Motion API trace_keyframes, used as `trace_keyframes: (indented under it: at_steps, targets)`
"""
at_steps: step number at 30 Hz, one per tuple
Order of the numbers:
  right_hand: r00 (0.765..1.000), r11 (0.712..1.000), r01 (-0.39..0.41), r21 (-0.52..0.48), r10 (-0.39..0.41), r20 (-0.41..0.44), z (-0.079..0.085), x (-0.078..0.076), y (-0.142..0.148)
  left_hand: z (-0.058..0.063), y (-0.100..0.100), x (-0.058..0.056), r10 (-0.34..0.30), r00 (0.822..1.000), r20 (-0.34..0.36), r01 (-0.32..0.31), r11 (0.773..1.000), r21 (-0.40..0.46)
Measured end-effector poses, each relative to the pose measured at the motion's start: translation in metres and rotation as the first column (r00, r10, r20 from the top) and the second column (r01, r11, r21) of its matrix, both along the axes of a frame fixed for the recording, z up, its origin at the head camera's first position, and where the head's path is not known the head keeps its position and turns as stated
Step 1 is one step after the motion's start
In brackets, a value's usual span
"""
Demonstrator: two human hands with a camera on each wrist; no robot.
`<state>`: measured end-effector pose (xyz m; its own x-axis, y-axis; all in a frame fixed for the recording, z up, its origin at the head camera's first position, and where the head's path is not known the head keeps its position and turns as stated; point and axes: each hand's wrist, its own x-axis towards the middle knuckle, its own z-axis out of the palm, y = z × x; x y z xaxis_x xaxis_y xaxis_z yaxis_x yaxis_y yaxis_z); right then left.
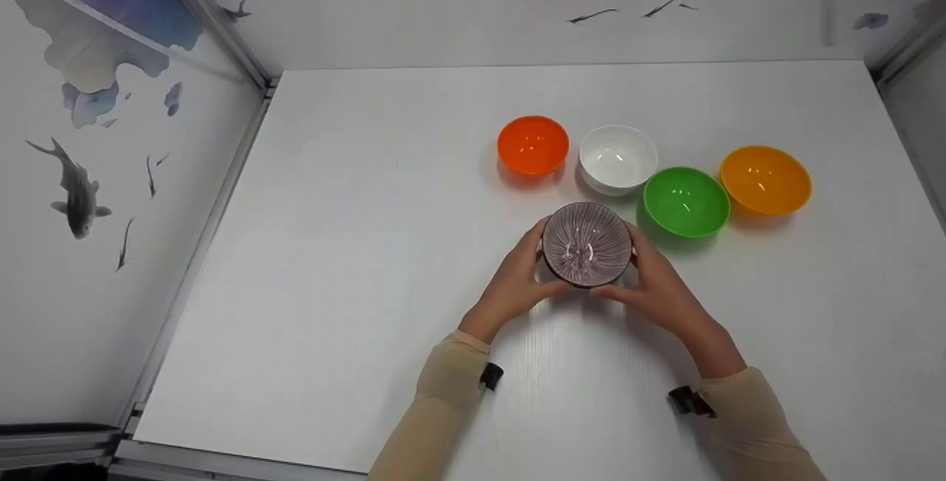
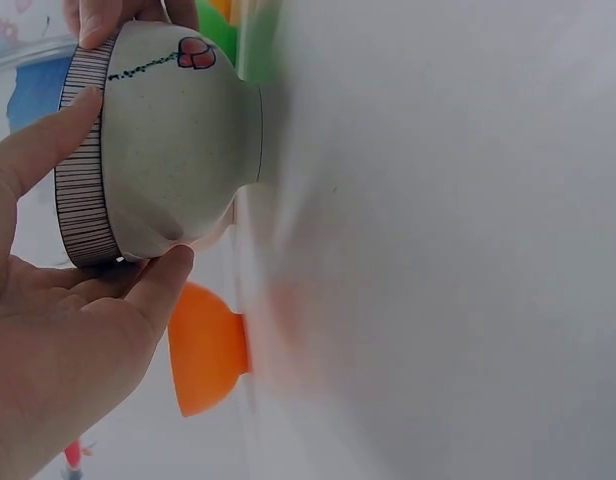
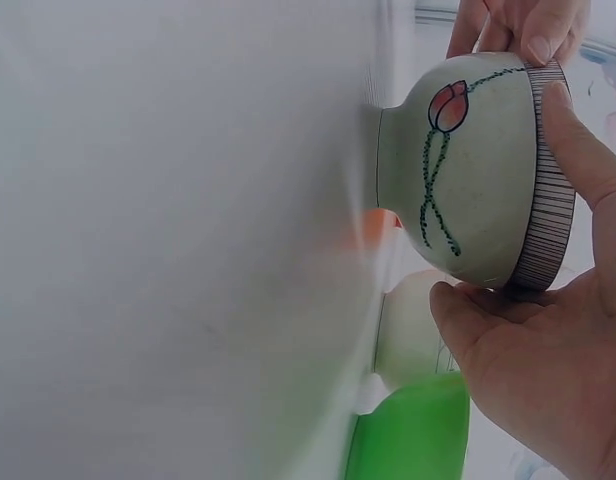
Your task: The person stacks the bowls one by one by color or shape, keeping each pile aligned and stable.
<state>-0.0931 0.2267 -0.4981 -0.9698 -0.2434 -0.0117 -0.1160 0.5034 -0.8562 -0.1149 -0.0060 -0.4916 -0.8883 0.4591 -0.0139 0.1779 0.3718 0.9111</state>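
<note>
Looking down on a white table (image 1: 355, 244), backed by a painted wall (image 1: 443, 15) and cut off at the near right corner. Gripping with the left hand (image 1: 517, 281) and the right hand (image 1: 661, 292) together, curled round opposite sides of a patterned bowl (image 1: 587, 244), with thumbs against the near rim. Held upright from both flanks, probably to share the weight and prevent tipping. Hard to tell whether resting on the table or just clear of it; impossible to see all the fingertips from above. Looking past it to a yellow bowl (image 1: 765, 179), a green bowl (image 1: 686, 202), a white bowl (image 1: 618, 159) and an orange bowl (image 1: 533, 145), set mouth-up in a staggered row, perhaps to leave each within reach. Unclear between green and yellow whether touching or merely overlapping. In the left wrist view, mostly hidden for the white one. Ending with a painted flower (image 3: 449, 106) below the patterned bowl's striped band (image 3: 548, 180).
</note>
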Motion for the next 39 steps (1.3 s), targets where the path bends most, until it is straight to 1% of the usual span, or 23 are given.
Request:
trace_keyframes:
  at_steps: [11, 18, 21, 27, 39]
  targets:
    - [1.0, 1.0, -0.004, -0.018, 0.004, 0.019, -0.0009, 0.0006, 0.0, -0.0018, -0.0005, -0.001, -0.01, 1.0, 0.003, 0.01, 1.0, 0.018]
    - [0.999, 1.0, 0.005, 0.016, -0.005, 0.046, 0.0005, 0.0008, -0.0006, -0.0028, -0.0002, -0.0021, -0.006, 0.999, 0.031, 0.005, 1.0, 0.029]
    - [0.998, 1.0, 0.006, 0.013, -0.006, 0.059, 0.0017, 0.001, -0.0007, -0.0024, -0.0002, -0.0023, -0.011, 0.999, 0.037, 0.01, 1.0, 0.027]
    - [0.997, 1.0, 0.004, 0.009, -0.004, 0.071, 0.0035, 0.0008, -0.0012, -0.0015, -0.001, -0.0029, -0.023, 0.999, 0.034, 0.022, 0.999, 0.026]
    - [0.996, 1.0, 0.009, -0.008, -0.008, 0.083, 0.0035, 0.0007, -0.0016, -0.0011, -0.0012, -0.0028, -0.015, 1.0, 0.018, 0.015, 1.0, -0.005]
